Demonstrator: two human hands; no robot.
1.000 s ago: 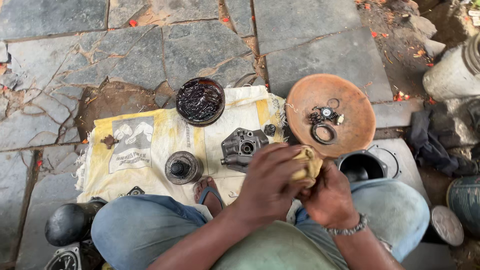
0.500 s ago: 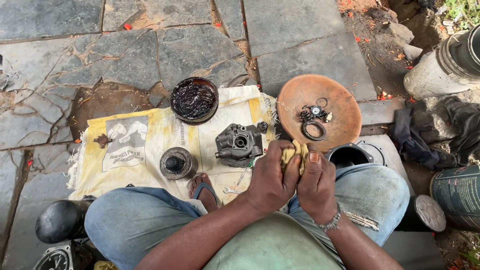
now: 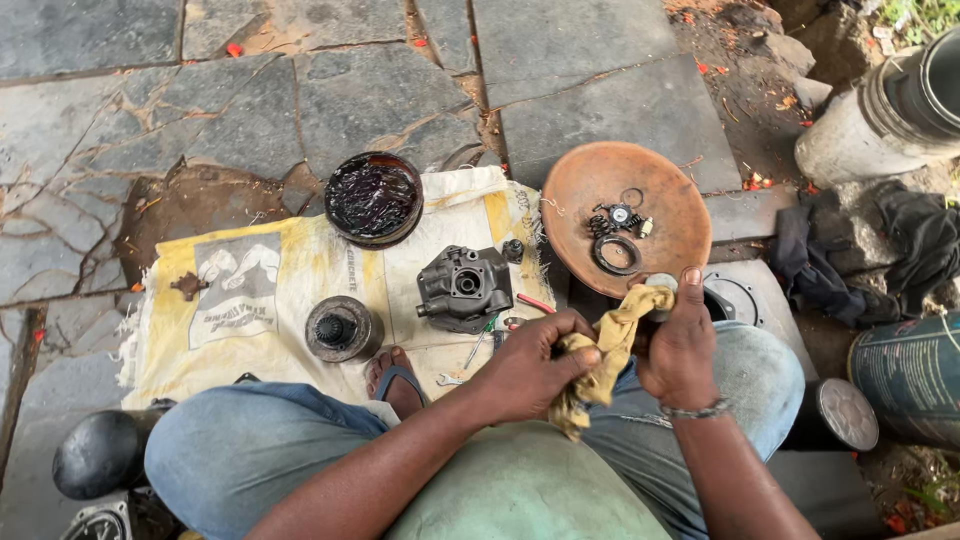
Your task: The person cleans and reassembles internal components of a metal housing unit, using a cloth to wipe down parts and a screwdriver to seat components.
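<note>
The step in hand looks like wiping a small part clean: low and right of centre in the frame, the left hand [image 3: 530,365] is closed around a bunched, stained yellow cloth rag [image 3: 597,362], and the right hand [image 3: 680,345] is curled around the rag's upper end and around a small pale, round metal part [image 3: 660,285] that just peeps out above the cloth beside the thumb; what kind of part it is cannot be told, since rag and fingers cover most of it. Both hands are therefore shut on the rag, close together and held over the person's lap, above the blue-trousered knees. The next move would call for turning the part inside the cloth while the right hand keeps a firm pinch on it, as it is small and probably greasy. Just above the hands, at centre right, lies a shallow round rust-brown metal dish [image 3: 570,200] holding a black rubber ring [image 3: 617,254] and some small springs and washers. To the left of the hands, on a worn yellow and white woven sack [image 3: 250,290] spread over the stone paving, stand a dark grey cast metal pump housing [image 3: 464,288], a round grey metal hub with a dark centre [image 3: 340,328], and a round tin of black grease [image 3: 374,198].
</note>
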